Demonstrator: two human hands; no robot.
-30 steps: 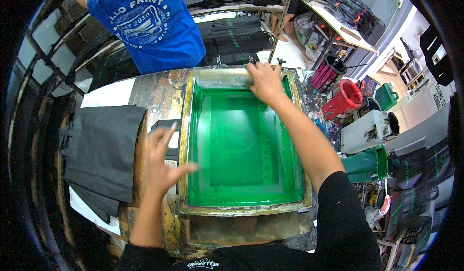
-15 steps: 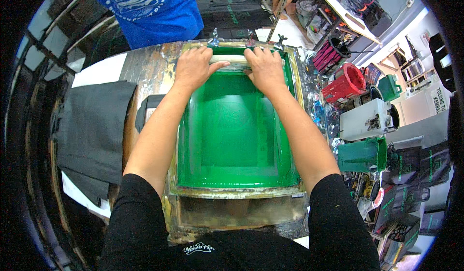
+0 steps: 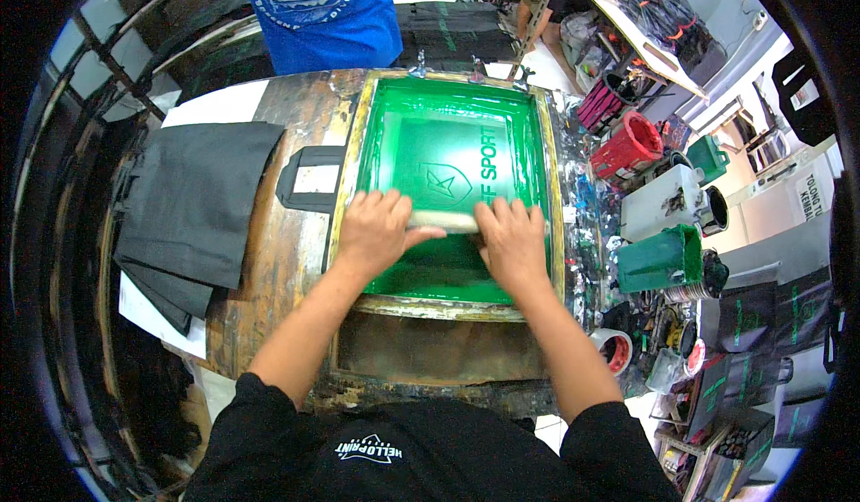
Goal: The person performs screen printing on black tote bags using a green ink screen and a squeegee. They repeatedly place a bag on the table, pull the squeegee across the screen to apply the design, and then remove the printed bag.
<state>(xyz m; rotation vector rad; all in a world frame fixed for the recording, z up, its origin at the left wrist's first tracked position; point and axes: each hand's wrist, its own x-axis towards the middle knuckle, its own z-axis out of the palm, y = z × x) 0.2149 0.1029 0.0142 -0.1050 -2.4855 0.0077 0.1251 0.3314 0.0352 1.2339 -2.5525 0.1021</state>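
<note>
Both hands grip the pale wooden handle of a squeegee (image 3: 442,222) lying across a screen-printing frame (image 3: 439,308). My left hand (image 3: 376,231) is closed around its left end, thumb along the handle. My right hand (image 3: 513,242) closes over the right end. Green ink coats the screen mesh (image 3: 425,126); beyond the squeegee a shield-shaped design and lettering show through it. The squeegee's blade is hidden below the handle and hands. From under the frame's left side, a black fabric bag handle (image 3: 300,180) sticks out onto the table.
A stack of black fabric bags (image 3: 197,202) lies on the worn wooden table (image 3: 269,269) at left. Metal clamps (image 3: 418,65) stand along the frame's far edge. Red (image 3: 632,146) and green (image 3: 658,258) buckets line the right side. A person in a blue shirt (image 3: 327,18) stands beyond the table.
Both hands have drawn the squeegee from the frame's far end toward me, to past its middle. The design and lettering now show on the mesh behind it. The view has shifted slightly.
</note>
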